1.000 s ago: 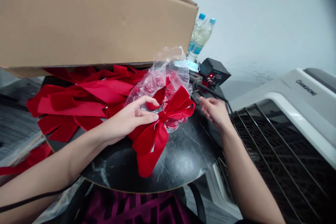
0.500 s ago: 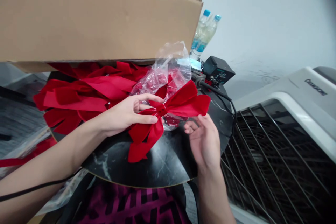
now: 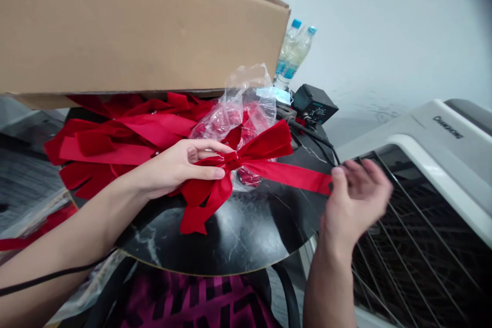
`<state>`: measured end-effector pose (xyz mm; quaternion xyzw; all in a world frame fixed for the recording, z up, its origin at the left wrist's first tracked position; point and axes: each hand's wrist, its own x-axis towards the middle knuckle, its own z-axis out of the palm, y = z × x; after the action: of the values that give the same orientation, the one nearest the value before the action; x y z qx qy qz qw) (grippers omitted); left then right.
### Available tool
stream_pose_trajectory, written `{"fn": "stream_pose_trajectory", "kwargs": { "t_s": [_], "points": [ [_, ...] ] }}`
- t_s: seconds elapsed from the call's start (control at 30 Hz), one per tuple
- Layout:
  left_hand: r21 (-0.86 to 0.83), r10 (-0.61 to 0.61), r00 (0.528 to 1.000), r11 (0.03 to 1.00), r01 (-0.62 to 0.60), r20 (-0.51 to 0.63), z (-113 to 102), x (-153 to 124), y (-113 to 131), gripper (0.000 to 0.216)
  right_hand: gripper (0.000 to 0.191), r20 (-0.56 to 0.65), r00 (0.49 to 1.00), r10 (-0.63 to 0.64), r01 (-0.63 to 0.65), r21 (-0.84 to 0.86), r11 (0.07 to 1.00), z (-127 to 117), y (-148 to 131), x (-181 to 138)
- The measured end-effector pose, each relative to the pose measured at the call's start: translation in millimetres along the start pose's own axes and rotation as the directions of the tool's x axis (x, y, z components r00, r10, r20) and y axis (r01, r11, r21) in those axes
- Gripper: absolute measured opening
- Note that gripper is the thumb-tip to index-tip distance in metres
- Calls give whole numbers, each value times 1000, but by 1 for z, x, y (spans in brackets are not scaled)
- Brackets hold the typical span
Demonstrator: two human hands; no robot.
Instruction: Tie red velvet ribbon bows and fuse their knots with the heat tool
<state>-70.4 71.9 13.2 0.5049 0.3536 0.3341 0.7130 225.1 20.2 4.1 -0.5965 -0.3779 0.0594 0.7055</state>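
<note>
A red velvet bow (image 3: 265,142) is pinched near its centre knot by my left hand (image 3: 192,164), thumb in front and fingers behind. Its shorter tails hang toward the front of the round black table (image 3: 246,236). My right hand (image 3: 355,195) grips the end of one ribbon tail (image 3: 295,177) and holds it stretched out to the right, past the table's edge. Behind the bow lies a crumpled clear plastic bag (image 3: 246,97) with red material in it. Several more red bows (image 3: 126,136) are heaped to the left, partly behind my left forearm.
A large cardboard box (image 3: 146,31) stands along the back. Two plastic bottles (image 3: 294,54), a black control box with a dial (image 3: 315,104) and thick cables (image 3: 311,133) sit at the back right. A white appliance with a dark grille (image 3: 415,220) stands close on the right.
My right hand has moved to the right, drawing one ribbon tail out straight from the bow. My left hand keeps its hold on the knot. The view has shifted slightly.
</note>
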Motion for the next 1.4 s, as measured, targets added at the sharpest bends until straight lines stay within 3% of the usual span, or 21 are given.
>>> {"fn": "stream_pose_trajectory", "kwargs": {
  "t_s": [0.03, 0.07, 0.13, 0.17, 0.2, 0.23, 0.3, 0.43, 0.5, 0.53, 0.57, 0.63, 0.67, 0.7, 0.73, 0.87, 1.0, 1.07, 1.17, 1.3, 1.4],
  "points": [
    [27, 19, 1000, 999, -19, -10, 0, 0, 1, 35, 40, -24, 993, -117, 115, -100, 988, -5, -8, 0],
    [60, 38, 999, 998, -36, -17, 0, 0, 1, 35, 31, 34, 978, -205, 208, -195, 959, -8, -16, -1],
    [135, 68, 998, 989, -64, -19, 0, -1, 1, 37, 21, 362, 914, -184, 294, -275, 916, -8, -31, -6],
    [168, 73, 997, 983, -71, -8, 0, -2, 1, 38, 22, 551, 830, -87, 267, -255, 929, -5, -37, -9],
    [193, 73, 997, 979, -72, 5, 0, -2, 1, 40, 23, 701, 714, 11, 211, -230, 950, 0, -41, -13],
    [210, 72, 997, 975, -73, 12, 0, -3, 0, 42, 24, 795, 601, 88, 137, -211, 968, 6, -42, -17],
    [225, 82, 997, 971, -79, -5, -1, -3, -1, 44, 25, 867, 463, 184, -27, -194, 981, 20, -41, -24],
    [222, 133, 989, 968, -116, -61, -1, -1, -4, 43, 37, 879, 313, 361, -324, -258, 910, 33, -28, -33],
    [205, 122, 991, 973, -107, -61, 0, -1, -4, 40, 36, 895, 224, 386, -311, -310, 898, 28, -24, -32],
    [194, 112, 991, 976, -97, -68, 0, -1, -4, 39, 33, 898, 236, 371, -232, -319, 919, 24, -24, -30],
    [183, 108, 990, 979, -91, -88, 0, 0, -4, 38, 30, 887, 315, 338, -115, -318, 941, 18, -25, -28],
    [166, 120, 981, 982, -95, -149, 1, 0, -3, 36, 28, 773, 607, 182, 149, -337, 930, 8, -31, -26],
    [153, 130, 976, 983, -103, -176, 1, 0, -3, 36, 27, 686, 722, 90, 224, -354, 908, 5, -36, -28],
    [133, 137, 972, 985, -113, -189, 2, 0, -3, 36, 25, 624, 781, 42, 239, -360, 902, 4, -41, -31],
    [102, 141, 972, 987, -123, -186, 3, 0, -3, 35, 23, 617, 786, 50, 214, -346, 914, 6, -45, -36],
    [-26, 127, 983, 991, -132, -134, 9, 0, -4, 28, 25, 823, 533, 195, 15, -240, 971, 33, -54, -62],
    [-55, 99, 969, 992, -114, -225, 10, 1, -8, 28, 15, 856, 451, 252, -220, -167, 961, 50, -47, -68],
    [-54, 101, 958, 991, -119, -267, 10, 2, -9, 26, 18, 877, 367, 310, -329, -190, 925, 47, -43, -65],
    [-30, 142, 937, 987, -160, -320, 9, 2, -8, 27, 20, 921, 149, 360, -414, -272, 869, 33, -40, -65],
    [-14, 191, 903, 977, -213, -385, 7, 1, -6, 27, 12, 922, -79, 380, -231, -388, 892, 2, -44, -67],
    [-18, 211, 890, 971, -239, -404, 5, 0, -4, 25, 14, 811, -334, 479, -23, -516, 857, -28, -48, -55]
  ]
}}
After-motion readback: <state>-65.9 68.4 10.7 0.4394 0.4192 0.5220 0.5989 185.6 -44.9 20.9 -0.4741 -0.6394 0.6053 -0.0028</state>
